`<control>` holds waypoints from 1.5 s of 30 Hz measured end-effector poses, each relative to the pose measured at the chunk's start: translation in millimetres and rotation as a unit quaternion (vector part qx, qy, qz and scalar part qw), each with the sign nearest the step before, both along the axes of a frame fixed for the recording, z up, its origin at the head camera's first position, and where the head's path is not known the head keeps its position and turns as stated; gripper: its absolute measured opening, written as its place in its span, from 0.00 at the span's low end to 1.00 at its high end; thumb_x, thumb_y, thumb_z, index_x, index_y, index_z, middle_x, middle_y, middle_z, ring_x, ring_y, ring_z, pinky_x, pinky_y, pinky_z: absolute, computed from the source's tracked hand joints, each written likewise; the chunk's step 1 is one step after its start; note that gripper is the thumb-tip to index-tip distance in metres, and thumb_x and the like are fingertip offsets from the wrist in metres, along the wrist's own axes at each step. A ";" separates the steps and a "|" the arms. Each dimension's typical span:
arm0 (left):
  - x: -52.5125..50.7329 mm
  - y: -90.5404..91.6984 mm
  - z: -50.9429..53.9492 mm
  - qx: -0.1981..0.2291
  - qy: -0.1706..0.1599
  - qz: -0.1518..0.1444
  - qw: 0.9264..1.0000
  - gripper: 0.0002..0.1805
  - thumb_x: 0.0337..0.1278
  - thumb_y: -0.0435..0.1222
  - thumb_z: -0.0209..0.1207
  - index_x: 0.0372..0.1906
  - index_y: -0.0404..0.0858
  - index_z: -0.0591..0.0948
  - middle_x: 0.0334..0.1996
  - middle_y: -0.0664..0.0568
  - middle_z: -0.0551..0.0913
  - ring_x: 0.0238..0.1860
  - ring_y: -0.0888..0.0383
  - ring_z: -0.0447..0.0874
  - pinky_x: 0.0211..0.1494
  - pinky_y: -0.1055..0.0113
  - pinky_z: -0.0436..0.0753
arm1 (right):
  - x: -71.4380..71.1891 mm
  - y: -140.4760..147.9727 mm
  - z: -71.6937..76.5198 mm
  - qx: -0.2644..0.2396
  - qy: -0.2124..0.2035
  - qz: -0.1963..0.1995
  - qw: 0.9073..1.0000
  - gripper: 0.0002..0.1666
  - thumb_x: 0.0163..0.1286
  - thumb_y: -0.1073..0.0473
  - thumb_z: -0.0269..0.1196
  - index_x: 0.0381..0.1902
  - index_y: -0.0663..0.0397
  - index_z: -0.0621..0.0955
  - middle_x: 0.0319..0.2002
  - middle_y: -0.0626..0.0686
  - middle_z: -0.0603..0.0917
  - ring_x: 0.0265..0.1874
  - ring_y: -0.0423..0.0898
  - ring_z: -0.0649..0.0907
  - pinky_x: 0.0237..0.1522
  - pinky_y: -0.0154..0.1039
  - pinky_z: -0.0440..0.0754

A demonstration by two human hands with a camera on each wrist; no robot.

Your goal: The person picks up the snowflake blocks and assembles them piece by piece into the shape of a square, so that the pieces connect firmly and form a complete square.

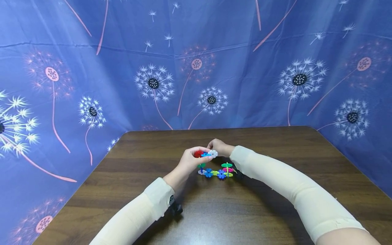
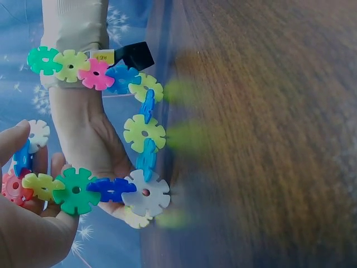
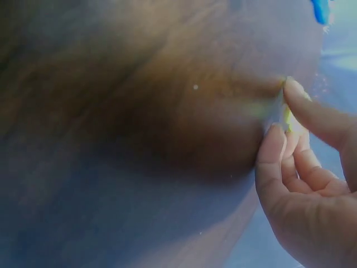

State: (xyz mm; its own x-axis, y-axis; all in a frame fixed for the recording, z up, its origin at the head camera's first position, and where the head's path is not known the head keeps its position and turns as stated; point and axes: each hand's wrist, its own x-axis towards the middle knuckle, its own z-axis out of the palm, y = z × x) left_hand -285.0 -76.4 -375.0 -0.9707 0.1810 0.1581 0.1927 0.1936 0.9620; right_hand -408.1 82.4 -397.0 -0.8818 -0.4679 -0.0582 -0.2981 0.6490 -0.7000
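Observation:
Colourful notched plastic discs, interlocking snowflake discs, join into a frame standing on the table, with a bottom row of blue discs (image 1: 208, 173) and two upright sides. My left hand (image 1: 190, 160) grips the top of the left side, thumb and fingers about the red disc (image 1: 198, 154) and a light-blue disc; a white disc (image 1: 213, 154) sticks out at the end. Behind the frame, my right hand (image 1: 218, 147) is partly hidden. In the right wrist view its thumb and forefinger pinch a yellow-green disc (image 3: 288, 118). A large white disc (image 2: 154, 202) forms a lower corner in the left wrist view.
The brown wooden table (image 1: 147, 149) runs back to a blue cloth (image 1: 245, 102) printed with dandelions. A black wrist camera (image 1: 176, 207) hangs under the left sleeve. The frame's other upright side, topped by a green disc (image 1: 227, 165), stands close to the right sleeve.

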 end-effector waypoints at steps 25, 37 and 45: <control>0.3 -1.4 4.6 0.017 0.007 0.033 0.999 0.14 0.50 0.37 0.71 0.44 0.39 0.86 0.31 0.56 0.86 0.30 0.62 0.78 0.36 0.69 0.79 | 50.7 53.4 50.3 -0.219 -0.179 0.004 0.959 0.18 0.69 0.69 0.59 0.54 0.76 0.76 0.32 0.51 0.85 0.28 0.44 0.85 0.43 0.40 0.85; 2.5 2.3 1.8 0.005 0.003 0.034 0.999 0.15 0.51 0.38 0.70 0.45 0.38 0.85 0.37 0.51 0.87 0.31 0.62 0.79 0.40 0.66 0.81 | 76.0 69.7 59.7 -0.219 -0.185 -0.014 0.958 0.19 0.67 0.66 0.62 0.53 0.73 0.77 0.34 0.50 0.87 0.33 0.44 0.87 0.52 0.46 0.82; 2.3 6.0 -1.5 0.005 -0.002 0.032 0.999 0.15 0.50 0.39 0.71 0.44 0.39 0.86 0.37 0.48 0.87 0.30 0.63 0.77 0.39 0.63 0.81 | 84.6 65.5 60.6 -0.240 -0.195 -0.016 0.951 0.18 0.66 0.69 0.61 0.52 0.77 0.77 0.29 0.50 0.87 0.27 0.42 0.85 0.40 0.36 0.85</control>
State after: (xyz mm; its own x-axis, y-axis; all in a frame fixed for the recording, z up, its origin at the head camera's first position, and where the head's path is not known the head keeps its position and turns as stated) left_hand -282.7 -70.4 -376.5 -0.9810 0.1168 0.1551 0.1758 0.1953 0.9649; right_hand -323.5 147.9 -336.4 -0.8508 -0.4972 -0.1700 0.0590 0.2311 -0.9711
